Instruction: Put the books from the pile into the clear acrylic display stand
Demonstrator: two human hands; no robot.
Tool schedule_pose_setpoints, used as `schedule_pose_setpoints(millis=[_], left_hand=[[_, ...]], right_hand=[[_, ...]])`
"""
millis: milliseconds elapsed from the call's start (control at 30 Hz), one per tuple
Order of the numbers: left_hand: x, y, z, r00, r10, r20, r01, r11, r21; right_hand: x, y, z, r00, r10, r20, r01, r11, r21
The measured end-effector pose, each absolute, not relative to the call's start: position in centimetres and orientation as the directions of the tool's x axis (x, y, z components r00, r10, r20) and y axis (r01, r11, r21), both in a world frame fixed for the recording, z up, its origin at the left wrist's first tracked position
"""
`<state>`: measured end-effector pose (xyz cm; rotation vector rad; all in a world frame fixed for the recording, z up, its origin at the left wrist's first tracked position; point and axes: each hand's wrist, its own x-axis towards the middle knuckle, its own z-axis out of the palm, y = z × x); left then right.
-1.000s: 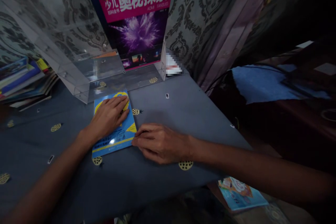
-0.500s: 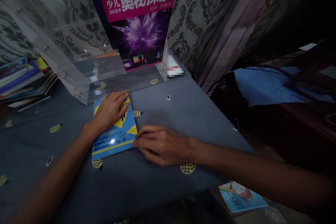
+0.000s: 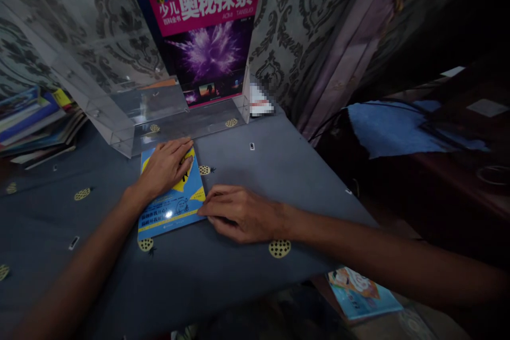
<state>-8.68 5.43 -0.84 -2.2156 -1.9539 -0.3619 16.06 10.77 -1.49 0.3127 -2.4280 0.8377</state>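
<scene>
A blue and yellow book (image 3: 175,206) lies closed on the grey, pineapple-patterned tablecloth (image 3: 239,287). My left hand (image 3: 165,166) rests flat across its upper part, fingers stretched out, hiding much of the yellow cover picture. At the book's lower right edge is my right hand (image 3: 241,213). Its thumb and fingers are pressed together on that edge near the corner; the tips are partly hidden.
Behind the book stands a clear acrylic rack (image 3: 119,138) with a purple and pink book (image 3: 211,58) upright in it. A stack of books (image 3: 40,122) sits at the left. Lower down at right lie a light-blue book (image 3: 362,295) and, farther off, a blue cloth (image 3: 390,130).
The view has shifted slightly, moving the scene a little left. Both hands keep nearly the same places on the book, which stays closed.
</scene>
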Motion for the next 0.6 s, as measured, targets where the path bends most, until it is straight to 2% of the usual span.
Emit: schedule_pose_setpoints(millis=[200, 600], left_hand=[[-8.3, 4.7, -0.9, 0.158, 0.941, 0.300, 0.981, -0.183, 0.057], [-6.3, 2.3, -0.4, 0.221, 0.912, 0.345, 0.960, -0.267, 0.090]], right_hand=[[16.0, 10.7, -1.7, -0.833, -0.015, 0.553, -0.365, 0.767, -0.528], [15.9, 10.7, -1.7, -0.788, 0.013, 0.616, -0.410, 0.736, -0.539]])
